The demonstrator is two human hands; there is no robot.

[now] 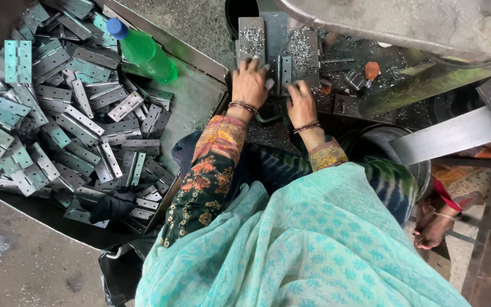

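Person sits w/ both hands up at a machine bed (pixel 279 34). Left hand (pixel 249 84) lies flat, fingers spread and pressing down on a grey hinge (pixel 252 40) that sits just ahead of the fingertips, strewn w/ swarf (pixel 302 48). Nothing is pinched; it's a palm-down hold. Right hand (pixel 301 102) is curled, fingertips on a narrow hinge part (pixel 286 71) just left of them. Can't tell if it's gripped or only steadied, since the fingers hide the contact.

Left of the left wrist, well apart, a tray (pixel 200 96) is piled w/ more hinges (pixel 58 113), some greenish, some bare steel. A green bottle (pixel 146 52) w/ blue cap lies at the tray's far edge, and a black glove (pixel 115 204) on its near edge. A bucket (pixel 382 142) sits right of the right forearm.

Judging by looks, the hinge is stiff plate steel, hefty for its size, and floppy only at the pin. Edges and chips are prob sharp, and the surface maybe oily, so slippery. It's best held flat across both leaves, or by the long edges, clear of the knuckle.
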